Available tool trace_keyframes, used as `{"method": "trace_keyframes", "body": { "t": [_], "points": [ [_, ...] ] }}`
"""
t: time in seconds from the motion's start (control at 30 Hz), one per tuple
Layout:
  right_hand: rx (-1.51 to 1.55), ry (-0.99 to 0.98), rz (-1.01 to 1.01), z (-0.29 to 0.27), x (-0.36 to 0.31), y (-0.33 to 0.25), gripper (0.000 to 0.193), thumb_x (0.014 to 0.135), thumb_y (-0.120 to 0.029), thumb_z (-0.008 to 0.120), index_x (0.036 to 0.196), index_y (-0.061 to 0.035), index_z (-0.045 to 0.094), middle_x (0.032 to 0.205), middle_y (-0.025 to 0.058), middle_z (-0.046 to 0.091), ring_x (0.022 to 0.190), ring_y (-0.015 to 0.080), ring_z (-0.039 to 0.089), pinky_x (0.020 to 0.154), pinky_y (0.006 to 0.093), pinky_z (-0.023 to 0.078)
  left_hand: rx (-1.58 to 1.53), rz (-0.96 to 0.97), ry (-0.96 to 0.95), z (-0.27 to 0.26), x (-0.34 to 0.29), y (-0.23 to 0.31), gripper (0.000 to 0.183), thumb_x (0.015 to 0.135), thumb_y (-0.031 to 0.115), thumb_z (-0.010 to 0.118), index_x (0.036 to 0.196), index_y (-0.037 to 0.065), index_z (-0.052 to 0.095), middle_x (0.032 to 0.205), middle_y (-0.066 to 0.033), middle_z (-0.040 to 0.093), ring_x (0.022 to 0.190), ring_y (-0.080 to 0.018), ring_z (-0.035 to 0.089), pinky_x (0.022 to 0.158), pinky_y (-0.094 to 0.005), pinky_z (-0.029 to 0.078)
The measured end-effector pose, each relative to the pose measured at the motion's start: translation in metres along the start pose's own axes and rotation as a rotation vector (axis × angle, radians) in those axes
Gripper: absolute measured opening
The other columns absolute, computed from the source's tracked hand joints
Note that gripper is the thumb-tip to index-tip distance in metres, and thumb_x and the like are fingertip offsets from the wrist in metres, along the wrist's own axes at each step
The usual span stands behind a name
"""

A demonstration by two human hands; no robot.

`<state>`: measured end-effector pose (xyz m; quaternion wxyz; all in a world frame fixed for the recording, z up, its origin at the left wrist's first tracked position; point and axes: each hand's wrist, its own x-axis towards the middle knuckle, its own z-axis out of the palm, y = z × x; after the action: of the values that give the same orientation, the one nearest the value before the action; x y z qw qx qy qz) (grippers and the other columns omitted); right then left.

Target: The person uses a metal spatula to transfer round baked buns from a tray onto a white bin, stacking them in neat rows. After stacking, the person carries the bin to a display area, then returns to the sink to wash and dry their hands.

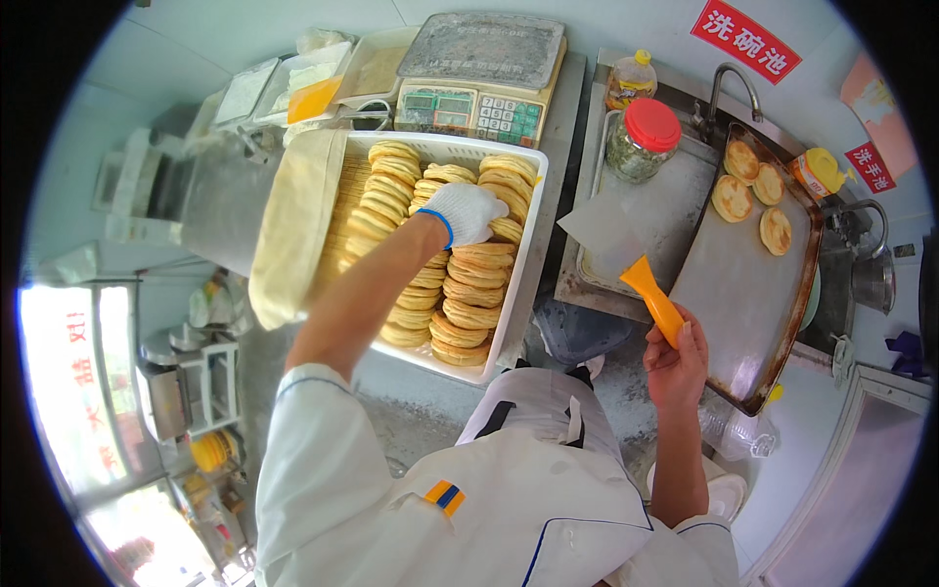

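My left hand (464,211), in a white knitted glove with a blue cuff, reaches into a white plastic crate (536,210). Its fingers are curled down at the right-hand row of round golden flatbreads (479,284), closed on one there; the fingertips are partly hidden. Several rows of these breads stand stacked in the crate, and a beige cloth (298,230) covers its left side. My bare right hand (677,364) grips an orange tool with a flared flat end (653,301), which looks like a plastic scraper, held up beside a large baking tray (724,303).
Several browned flatbreads (740,186) lie at the tray's far end. A red-lidded jar (641,142) stands left of it, near a sheet of white paper (611,227). Behind the crate sits a weighing scale (479,73). A faucet (734,83) rises at the back wall.
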<state>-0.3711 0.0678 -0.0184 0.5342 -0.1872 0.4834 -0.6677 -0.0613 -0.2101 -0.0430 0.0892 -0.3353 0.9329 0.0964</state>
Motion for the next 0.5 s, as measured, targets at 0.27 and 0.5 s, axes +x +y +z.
{"method": "trace_keyframes", "body": {
  "t": [0.27,0.5],
  "points": [
    [-0.009,0.001,0.001,0.001,0.002,0.0,0.04,0.11,-0.029,0.051,0.135,0.0014,0.055,0.089,0.0131,0.071,0.057,0.0144,0.059,0.05,0.0269,0.047,-0.025,0.106,0.43,0.003,-0.033,0.0,0.031,0.078,0.013,0.072,0.109,0.011,0.069,0.098,-0.0096,0.069,0.094,-0.0314,0.069,0.078,-0.0435,0.058],
    [-0.029,-0.02,0.015,0.013,0.006,0.002,0.04,0.11,-0.029,0.05,0.135,0.0019,0.055,0.088,0.0122,0.071,0.057,0.0139,0.059,0.05,0.0258,0.047,-0.124,0.05,0.444,0.015,-0.04,0.0,0.029,0.081,0.014,0.072,0.11,0.011,0.067,0.1,-0.0088,0.068,0.097,-0.0318,0.068,0.081,-0.0438,0.057]
  ]
}}
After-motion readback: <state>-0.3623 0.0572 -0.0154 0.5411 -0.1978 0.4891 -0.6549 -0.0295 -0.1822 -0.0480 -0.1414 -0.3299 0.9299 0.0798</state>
